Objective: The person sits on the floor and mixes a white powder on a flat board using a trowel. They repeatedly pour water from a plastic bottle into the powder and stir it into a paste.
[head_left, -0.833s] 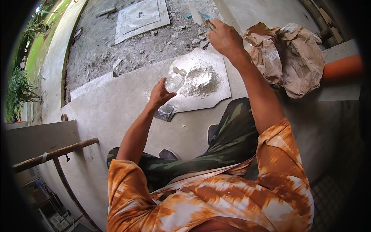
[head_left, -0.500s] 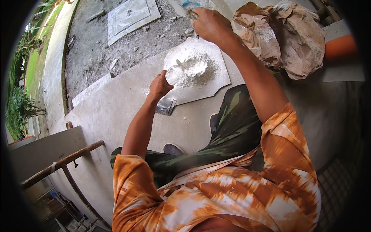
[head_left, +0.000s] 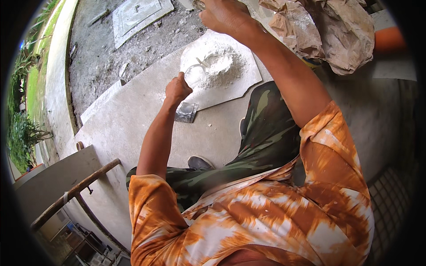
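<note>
My left hand (head_left: pixel 179 87) is closed on the edge of a clear round cup (head_left: pixel 194 76), which sits at the left side of a heap of white powder (head_left: pixel 228 64). A small pale stick-like piece (head_left: pixel 202 62) shows beside the cup. Under the powder lies a pale, irregular sheet (head_left: pixel 251 83) on the concrete. Up at the top edge my right hand (head_left: pixel 224 17) is closed round what looks like a clear plastic bottle (head_left: pixel 198 4), mostly cut off by the frame. Dark square pieces (head_left: pixel 186 112) lie just below my left hand.
A crumpled brown paper bag (head_left: pixel 344 33) stands at the upper right, with another person's arm (head_left: pixel 390 40) beside it. Rubble ground with a concrete cover (head_left: pixel 140 17) lies at the far left. A wooden rail (head_left: pixel 80 190) stands at the lower left.
My right hand has moved up and left, taking the bottle mostly out of view. My left hand has shifted slightly left with the cup. The whole view has tilted a little.
</note>
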Available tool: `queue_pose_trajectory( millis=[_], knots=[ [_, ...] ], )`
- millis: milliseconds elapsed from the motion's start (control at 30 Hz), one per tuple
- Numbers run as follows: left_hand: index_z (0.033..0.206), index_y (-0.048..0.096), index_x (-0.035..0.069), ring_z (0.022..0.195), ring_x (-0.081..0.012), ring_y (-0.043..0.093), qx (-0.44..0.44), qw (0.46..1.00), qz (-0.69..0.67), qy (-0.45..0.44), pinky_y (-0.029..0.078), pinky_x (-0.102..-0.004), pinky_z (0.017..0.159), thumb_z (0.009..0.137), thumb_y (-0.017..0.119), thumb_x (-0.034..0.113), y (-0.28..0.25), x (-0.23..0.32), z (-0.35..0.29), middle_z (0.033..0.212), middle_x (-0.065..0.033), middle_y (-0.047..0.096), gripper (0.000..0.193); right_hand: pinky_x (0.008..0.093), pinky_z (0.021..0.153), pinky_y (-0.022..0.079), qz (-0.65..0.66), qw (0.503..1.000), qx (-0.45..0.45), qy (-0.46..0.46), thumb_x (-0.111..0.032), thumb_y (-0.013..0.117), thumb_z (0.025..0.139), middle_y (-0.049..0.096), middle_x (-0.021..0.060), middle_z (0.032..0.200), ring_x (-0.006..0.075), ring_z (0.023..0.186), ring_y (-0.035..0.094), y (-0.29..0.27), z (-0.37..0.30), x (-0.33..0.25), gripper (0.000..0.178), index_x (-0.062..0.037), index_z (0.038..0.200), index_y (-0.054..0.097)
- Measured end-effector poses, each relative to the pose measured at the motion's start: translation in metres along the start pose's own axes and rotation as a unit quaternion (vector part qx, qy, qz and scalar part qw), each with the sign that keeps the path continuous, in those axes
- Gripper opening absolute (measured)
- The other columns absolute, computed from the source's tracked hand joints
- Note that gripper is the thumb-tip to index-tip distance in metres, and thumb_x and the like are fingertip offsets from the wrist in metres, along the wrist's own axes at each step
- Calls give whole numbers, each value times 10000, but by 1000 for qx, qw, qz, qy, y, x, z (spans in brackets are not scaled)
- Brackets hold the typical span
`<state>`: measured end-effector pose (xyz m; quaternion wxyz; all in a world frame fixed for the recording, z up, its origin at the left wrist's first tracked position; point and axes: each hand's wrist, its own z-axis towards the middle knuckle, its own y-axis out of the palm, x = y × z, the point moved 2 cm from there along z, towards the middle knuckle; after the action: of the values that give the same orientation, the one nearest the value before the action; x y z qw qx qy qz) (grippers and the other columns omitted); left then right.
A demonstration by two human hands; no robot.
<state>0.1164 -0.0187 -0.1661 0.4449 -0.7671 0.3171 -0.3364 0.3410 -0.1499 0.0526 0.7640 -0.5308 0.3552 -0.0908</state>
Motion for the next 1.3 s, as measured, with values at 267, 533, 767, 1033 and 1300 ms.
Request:
queue_pose_trajectory(
  millis=[267,533,767,1033,1300],
  knots=[
    [1144,584,24,895,-353,734,-4,999,37,-15,581,-472,780,719,831,237,2,0,0,895,-153,761,536,498,797,585,51,998,5,-21,-128,605,820,713,279,886,432,868,723,-5,-2,-7,201,31,889,706],
    [1178,579,20,887,-361,734,10,999,40,-14,581,-478,781,727,830,223,4,-1,1,904,-153,760,555,509,796,579,34,998,-39,-18,-148,613,810,708,292,891,433,884,721,-10,-4,-10,226,39,900,703],
    [1154,591,12,878,-382,728,21,999,41,-19,577,-491,783,732,797,203,-2,3,-2,893,-183,750,507,517,807,572,51,999,-11,-14,-157,607,824,706,292,894,438,884,717,-6,-5,-12,229,37,910,695],
    [1080,598,12,861,-410,721,45,998,45,-9,571,-504,771,743,744,165,-5,2,-3,875,-221,731,398,515,818,566,57,998,-17,-17,-161,602,843,702,289,917,438,911,708,-8,-6,-13,234,38,948,668],
    [1057,593,14,852,-402,722,56,998,27,-10,576,-502,763,738,771,166,-2,-4,-3,869,-217,733,396,513,804,580,35,999,-20,-12,-139,616,837,713,275,923,422,901,723,-4,-4,-13,219,27,967,677]
  ],
)
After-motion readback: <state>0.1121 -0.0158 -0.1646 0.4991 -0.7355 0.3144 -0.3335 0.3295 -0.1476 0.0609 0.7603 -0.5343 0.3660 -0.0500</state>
